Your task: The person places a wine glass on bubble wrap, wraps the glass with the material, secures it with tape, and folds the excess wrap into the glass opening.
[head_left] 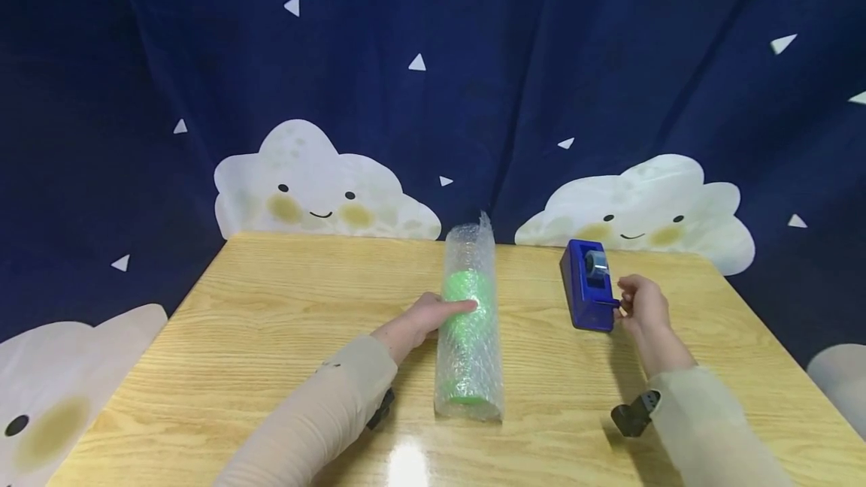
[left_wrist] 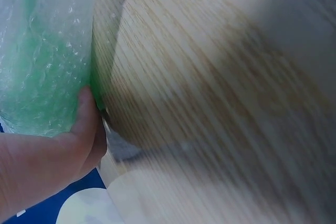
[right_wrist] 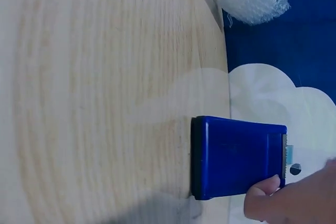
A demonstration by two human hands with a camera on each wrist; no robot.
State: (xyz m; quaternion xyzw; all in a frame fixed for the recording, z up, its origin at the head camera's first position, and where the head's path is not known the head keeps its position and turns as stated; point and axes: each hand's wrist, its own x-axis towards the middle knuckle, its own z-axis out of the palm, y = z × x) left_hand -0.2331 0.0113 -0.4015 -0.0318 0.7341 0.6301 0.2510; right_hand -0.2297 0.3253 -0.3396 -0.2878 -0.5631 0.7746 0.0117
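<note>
A clear bubble-wrap roll (head_left: 467, 389) lies lengthwise on the table, with a green cylinder (head_left: 465, 284) showing through it. My left hand (head_left: 429, 313) holds the roll from its left side, thumb laid across the top. In the left wrist view, fingers press along the side of the wrapped green cylinder (left_wrist: 42, 82). To the right stands a blue tape dispenser (head_left: 595, 316) with a roll of clear tape (head_left: 597, 265). At its toothed cutter end, my right hand (head_left: 643, 307) has curled fingers pinching at the tape's end, largely hidden by the fingers in the right wrist view.
The wooden table (head_left: 304, 284) runs back to a dark blue curtain (head_left: 379, 6) printed with white clouds and triangles. Loose bubble wrap (head_left: 485, 225) sticks up at the roll's far end, near the table's back edge. A dark wrist camera (head_left: 634, 413) sits beneath the right sleeve.
</note>
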